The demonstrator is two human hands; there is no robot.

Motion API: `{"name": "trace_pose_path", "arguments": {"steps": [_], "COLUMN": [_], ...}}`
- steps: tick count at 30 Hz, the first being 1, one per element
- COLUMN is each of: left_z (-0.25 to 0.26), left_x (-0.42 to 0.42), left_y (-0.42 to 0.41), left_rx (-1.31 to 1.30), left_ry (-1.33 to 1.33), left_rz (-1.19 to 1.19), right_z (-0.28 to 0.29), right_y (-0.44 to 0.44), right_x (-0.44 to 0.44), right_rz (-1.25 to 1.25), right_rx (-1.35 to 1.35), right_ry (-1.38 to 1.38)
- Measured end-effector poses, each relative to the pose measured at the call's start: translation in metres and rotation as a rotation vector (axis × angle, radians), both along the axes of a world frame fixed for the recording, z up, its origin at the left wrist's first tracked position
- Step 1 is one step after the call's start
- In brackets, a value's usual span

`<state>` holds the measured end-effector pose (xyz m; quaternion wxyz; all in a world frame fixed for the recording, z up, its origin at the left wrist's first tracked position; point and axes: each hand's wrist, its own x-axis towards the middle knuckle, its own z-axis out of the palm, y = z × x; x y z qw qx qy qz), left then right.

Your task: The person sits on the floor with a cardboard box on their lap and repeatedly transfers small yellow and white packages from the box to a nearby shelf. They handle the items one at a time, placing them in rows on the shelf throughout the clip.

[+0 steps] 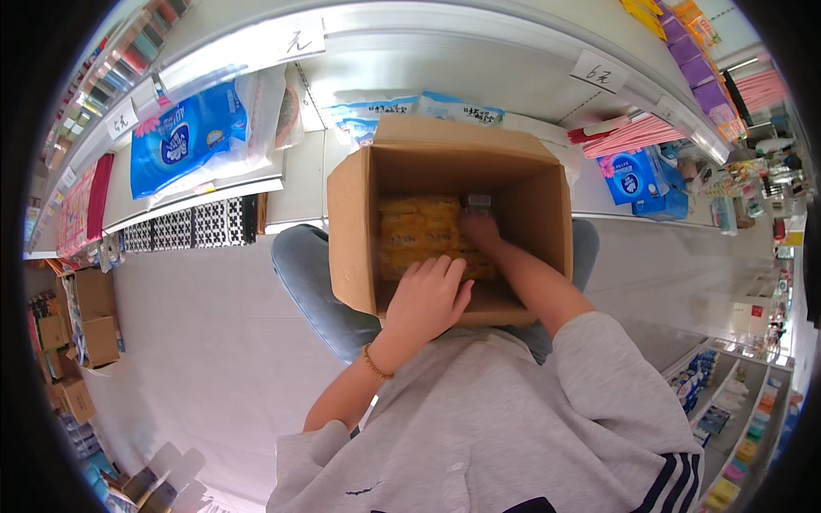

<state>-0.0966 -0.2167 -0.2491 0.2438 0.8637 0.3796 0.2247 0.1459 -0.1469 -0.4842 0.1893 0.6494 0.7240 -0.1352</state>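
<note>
An upright cardboard box [351, 231] with raised flaps stands between my knees. Inside, yellow packs [417, 224] lie side by side at the bottom left. My right hand [480, 227] reaches deep into the box, beside these packs and at a small dark item with a pale top [478, 201]; whether it grips that item is not clear. Over the near edge of the box hangs my left hand [426, 292], its fingers bent over the yellow packs, with no item visible in it.
Behind the box runs a white shelf [298, 173] with blue tissue packs [192, 134], blue-and-white bags [458, 110] and, at right, pink-striped items [632, 138]. An upper shelf edge with price cards [600, 72] overhangs it. More cartons [96, 320] stand at far left.
</note>
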Motion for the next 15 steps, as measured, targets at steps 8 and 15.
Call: {"name": "trace_pose_path", "arguments": {"steps": [8, 15], "left_z": [0.0, 0.014], "left_x": [0.002, 0.007], "left_y": [-0.006, 0.001], "left_rx": [-0.023, -0.059], "left_ry": [0.016, -0.021], "left_rz": [-0.002, 0.002], "right_z": [-0.022, -0.006], "right_y": [-0.018, 0.017], "right_x": [0.013, 0.009], "right_rz": [0.022, -0.104], "right_rx": [-0.056, -0.181], "right_ry": [0.059, 0.171]}}
